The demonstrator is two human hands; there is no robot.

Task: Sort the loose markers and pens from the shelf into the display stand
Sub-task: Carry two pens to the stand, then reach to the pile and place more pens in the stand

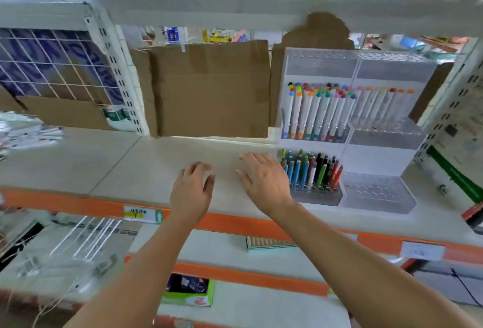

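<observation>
Both hands, left hand (192, 190) and right hand (264, 183), are held empty with fingers loosely apart over the shelf (146, 168); markers (317, 110) and pens (312, 170), likely light, stiff and smooth, best pinched mid-barrel, are seen standing in the display stand (379, 191) at the shelf's right end.

The shelf (162, 165) is pale beige with an orange front edge (230, 223). White markers (317, 113) carry many-coloured caps in the clear display stand (379, 191); the pens (312, 170) below are blue, green, black and red. Brown cardboard (211, 89) lines the back.
</observation>
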